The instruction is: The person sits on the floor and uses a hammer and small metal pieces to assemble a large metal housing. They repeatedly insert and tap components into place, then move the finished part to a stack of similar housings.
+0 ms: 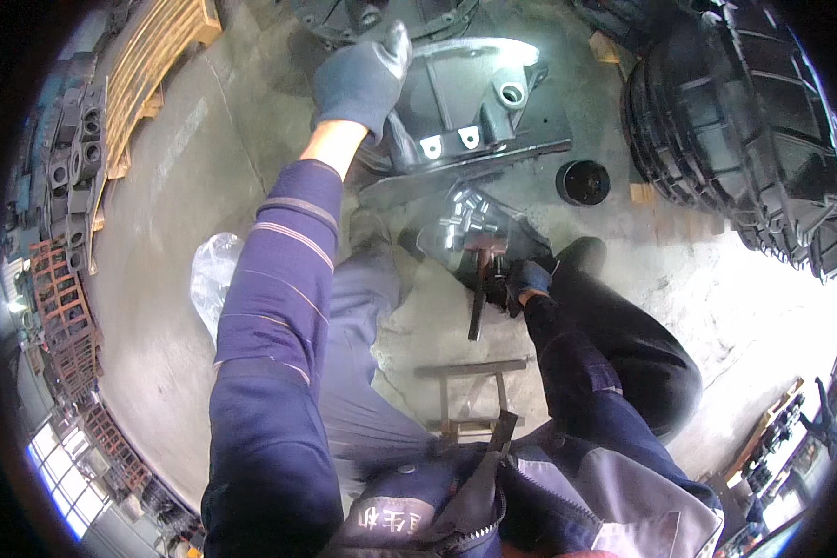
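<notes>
My left hand, in a dark grey glove, is at the far left end of a curved grey metal frame. Its fingers are closed at the frame's rim; their undersides are hidden. The frame has a round bushing eye and small tabs with holes. My right hand, also gloved, is low in front of my right knee, closed around something dark that I cannot make out. Just left of it lies a hammer. Behind the hammer, a clear plastic bag holds several shiny metal sleeves.
A small low stool stands between my legs. Beyond the bag is a black round cup. Large black ribbed parts are stacked at the right, a wooden pallet at the far left. Crumpled clear plastic lies beside my left arm.
</notes>
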{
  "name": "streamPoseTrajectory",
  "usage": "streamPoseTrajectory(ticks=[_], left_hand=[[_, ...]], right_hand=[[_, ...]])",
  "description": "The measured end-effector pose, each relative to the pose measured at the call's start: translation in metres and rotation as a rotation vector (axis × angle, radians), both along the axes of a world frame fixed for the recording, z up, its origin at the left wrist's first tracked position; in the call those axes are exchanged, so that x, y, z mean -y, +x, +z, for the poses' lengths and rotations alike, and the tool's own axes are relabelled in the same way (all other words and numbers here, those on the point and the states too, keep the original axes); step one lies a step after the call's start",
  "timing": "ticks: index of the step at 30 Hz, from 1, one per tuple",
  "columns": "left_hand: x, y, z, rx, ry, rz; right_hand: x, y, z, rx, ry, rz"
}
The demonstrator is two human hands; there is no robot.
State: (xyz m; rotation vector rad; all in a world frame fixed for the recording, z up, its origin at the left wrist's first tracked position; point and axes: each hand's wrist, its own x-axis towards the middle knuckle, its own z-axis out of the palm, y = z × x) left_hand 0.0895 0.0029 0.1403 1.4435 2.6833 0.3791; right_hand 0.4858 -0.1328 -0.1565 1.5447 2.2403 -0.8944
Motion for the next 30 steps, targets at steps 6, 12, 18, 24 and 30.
streamPoseTrajectory(ticks=[6, 12, 18, 24, 30], left_hand=[[0.002, 0.006, 0.019, 0.054, -0.133, 0.003], [0.029, 0.06, 0.065, 0.121, 0.237, -0.208], [0.083, 0.131, 0.081, 0.587, 0.352, -0.669], [0.098, 0.152, 0.099, 1.57, 0.362, -0.159], [0.084, 0.156, 0.087, 1.685, 0.386, -0.065]], right_hand=[[-0.071, -0.03, 0.084, 0.043, 0.115, 0.227], [-0.151, -0.059, 0.241, -0.821, 0.293, -0.097], [-0.128, -0.064, 0.384, -0.844, 0.518, 0.194], [-0.111, -0.066, 0.398, -1.067, 0.418, 0.046], [-0.126, -0.065, 0.397, -0.879, 0.501, 0.135]])
